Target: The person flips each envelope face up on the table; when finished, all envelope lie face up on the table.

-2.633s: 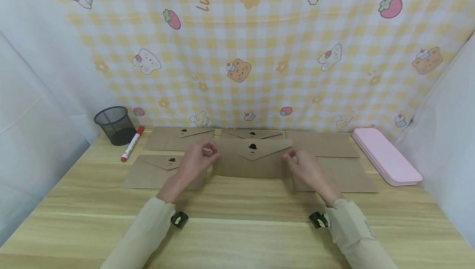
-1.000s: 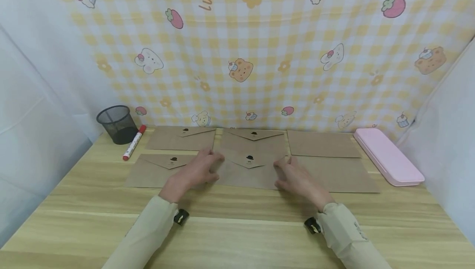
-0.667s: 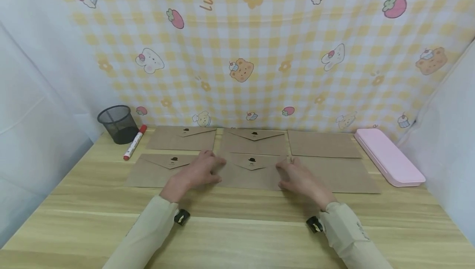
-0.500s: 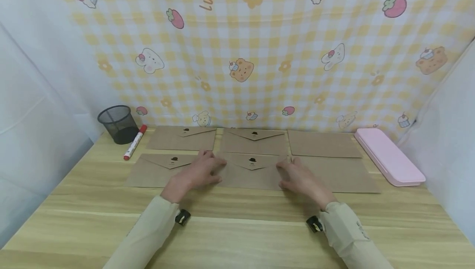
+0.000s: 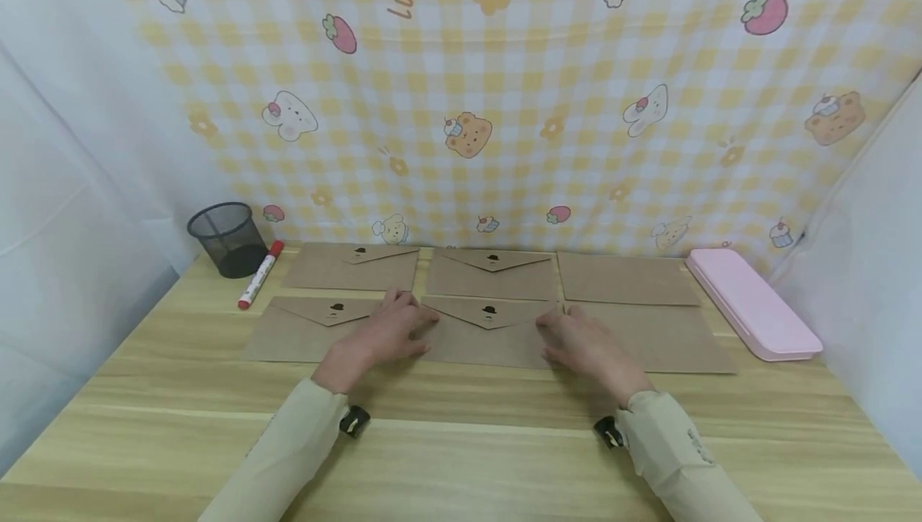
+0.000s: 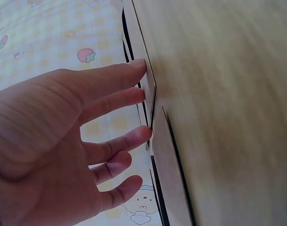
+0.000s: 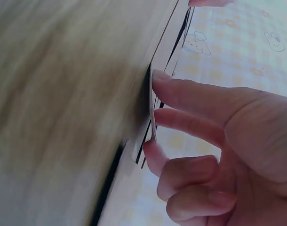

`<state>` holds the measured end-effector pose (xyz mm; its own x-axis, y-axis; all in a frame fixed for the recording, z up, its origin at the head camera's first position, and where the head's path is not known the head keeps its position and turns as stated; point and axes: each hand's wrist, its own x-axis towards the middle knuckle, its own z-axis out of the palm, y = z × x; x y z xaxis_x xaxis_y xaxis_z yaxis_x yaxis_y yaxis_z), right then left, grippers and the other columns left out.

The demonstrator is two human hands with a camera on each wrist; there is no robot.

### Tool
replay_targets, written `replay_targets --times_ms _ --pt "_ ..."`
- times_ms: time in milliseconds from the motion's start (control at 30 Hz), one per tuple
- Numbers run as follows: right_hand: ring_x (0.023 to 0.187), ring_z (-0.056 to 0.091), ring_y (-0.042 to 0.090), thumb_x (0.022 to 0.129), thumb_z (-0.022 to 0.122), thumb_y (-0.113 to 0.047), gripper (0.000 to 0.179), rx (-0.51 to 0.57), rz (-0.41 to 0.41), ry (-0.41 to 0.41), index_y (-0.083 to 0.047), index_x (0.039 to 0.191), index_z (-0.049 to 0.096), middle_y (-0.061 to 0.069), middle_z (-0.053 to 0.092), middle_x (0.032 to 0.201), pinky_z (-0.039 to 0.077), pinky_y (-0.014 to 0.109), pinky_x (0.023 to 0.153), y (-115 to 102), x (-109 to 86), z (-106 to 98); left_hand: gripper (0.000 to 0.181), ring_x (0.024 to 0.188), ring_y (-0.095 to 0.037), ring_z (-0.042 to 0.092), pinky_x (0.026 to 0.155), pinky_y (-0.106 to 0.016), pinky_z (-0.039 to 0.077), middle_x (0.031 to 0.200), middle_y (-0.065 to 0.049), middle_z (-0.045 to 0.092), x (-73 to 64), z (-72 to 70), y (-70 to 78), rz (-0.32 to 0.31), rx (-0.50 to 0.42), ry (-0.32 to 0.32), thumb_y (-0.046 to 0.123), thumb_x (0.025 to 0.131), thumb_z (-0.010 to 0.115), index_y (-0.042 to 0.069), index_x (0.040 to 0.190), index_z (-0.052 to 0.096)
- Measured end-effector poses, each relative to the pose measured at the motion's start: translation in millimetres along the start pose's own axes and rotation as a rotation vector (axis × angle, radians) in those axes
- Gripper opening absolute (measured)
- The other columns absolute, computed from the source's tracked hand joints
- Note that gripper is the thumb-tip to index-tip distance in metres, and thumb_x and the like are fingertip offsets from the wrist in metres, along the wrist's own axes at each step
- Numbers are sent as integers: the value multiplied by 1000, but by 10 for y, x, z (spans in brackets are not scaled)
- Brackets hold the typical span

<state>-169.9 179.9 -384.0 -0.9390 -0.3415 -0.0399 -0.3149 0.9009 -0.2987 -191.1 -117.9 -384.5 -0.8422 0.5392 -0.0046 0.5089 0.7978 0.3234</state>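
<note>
Two rows of brown paper envelopes lie on the wooden table. The front middle envelope [image 5: 486, 350], with a pointed flap and a hat print, lies between both hands. My left hand [image 5: 385, 335] touches its left side with thumb and fingertips, the fingers spread in the left wrist view. At its right side, my right hand [image 5: 587, 346] rests thumb and fingertips on the paper. The right wrist view shows the ring and little fingers curled and the envelope's edge [image 7: 153, 101] slightly raised. Part of the front left envelope [image 5: 288, 342] is hidden under my left hand.
Behind lie the back left envelope [image 5: 338, 270], back middle envelope [image 5: 490, 283] and back right envelope [image 5: 627, 278]. The front right envelope [image 5: 670, 342] borders my right hand. A black mesh cup [image 5: 229, 242] and red-capped marker [image 5: 261, 275] stand left; a pink case [image 5: 752, 304] lies right.
Both hands have lowered the hat-print envelope from above the table into the front middle place, then shifted it slightly. Its flap lies flatter now. In the last half second the hands barely move.
</note>
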Motion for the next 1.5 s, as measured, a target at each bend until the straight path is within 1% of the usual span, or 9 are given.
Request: replay_targets --times_ms 133,200,400,633,800,933,1100,1267,1500 --pt "105 55 37 81 72 -17 46 13 -19 -6 -2 122 58 19 59 119 42 51 89 55 10 -17 43 110 -29 35 92 -43 34 109 -9 55 23 5 6 1 7 3 19 80 73 10 121 62" --pt "103 56 37 80 72 -18 46 20 -11 -12 -4 122 58 19 59 118 42 51 88 74 13 -24 43 111 -30 35 93 -44 34 110 -10 55 36 8 10 0 8 2 20 80 73 10 121 62" --pt "69 53 19 82 69 -13 39 39 24 -15 -4 119 61 17 63 108 45 34 60 134 12 -56 43 109 -28 35 90 -43 35 110 -9 54 69 17 28 -16 8 -1 21 80 73 11 121 62" --pt "56 44 13 87 61 -8 32 265 -23 25 10 113 58 2 51 65 39 30 50 446 -93 -382 43 106 -30 46 87 -45 42 117 -13 54 71 -41 24 -32 2 23 30 85 67 11 123 61" --pt "62 55 18 87 62 -11 32 254 4 107 12 110 59 10 62 74 45 33 54 856 -313 -618 38 102 -30 54 81 -42 47 118 -12 54 32 -242 -13 24 -131 113 29 89 63 6 119 62" --pt "74 62 29 89 61 -20 36 223 70 62 12 108 59 22 65 90 50 39 61 1148 -514 -781 36 100 -32 56 81 -42 48 119 -14 56 78 -314 119 80 -213 78 24 90 63 3 118 62" --pt "75 62 30 93 56 -28 47 227 181 -16 12 117 53 31 60 102 52 35 56 1405 -631 -944 39 108 -28 55 89 -40 45 123 -10 57 389 -275 589 77 -272 -34 28 91 60 7 124 58" --pt "78 63 36 93 55 -23 45 183 205 4 17 112 52 34 60 100 52 41 63 1586 -668 -947 46 122 -22 46 99 -37 36 132 -9 52 833 -159 1085 129 -281 -126 37 94 53 11 132 52" --pt "86 60 44 91 55 -20 48 218 247 -16 23 112 47 40 55 105 51 47 69 1656 -631 -842 58 137 -18 23 109 -34 19 149 -3 31 1383 149 1434 94 -270 -250 45 95 47 15 143 37"
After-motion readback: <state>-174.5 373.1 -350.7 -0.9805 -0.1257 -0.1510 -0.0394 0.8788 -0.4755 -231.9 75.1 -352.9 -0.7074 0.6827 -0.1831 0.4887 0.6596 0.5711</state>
